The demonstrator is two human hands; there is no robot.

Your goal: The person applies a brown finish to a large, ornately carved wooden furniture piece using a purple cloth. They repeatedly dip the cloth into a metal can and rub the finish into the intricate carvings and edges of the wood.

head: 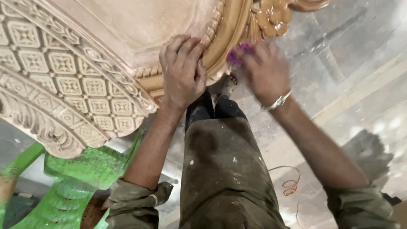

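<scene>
- Two hands on carved wooden panel (85,80): left hand (183,72) spread flat, bracing the rope-moulded edge.
- Right hand (265,72) pinched shut on purple abrasive pad (234,56), pressed against the moulding.
- Pad judged soft, light; fingertip grip suits it.
- Panel judged stiff, heavy, rests on green plastic chair (80,178).

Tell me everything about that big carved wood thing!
The carved wooden panel looks like pale, unpainted wood. It has a grid of little square flowers, a leafy border, a rope-like bead and a carved flower at the top. It lies over a green plastic chair. The left hand presses on it; the right hand rubs its edge with something purple.
</scene>
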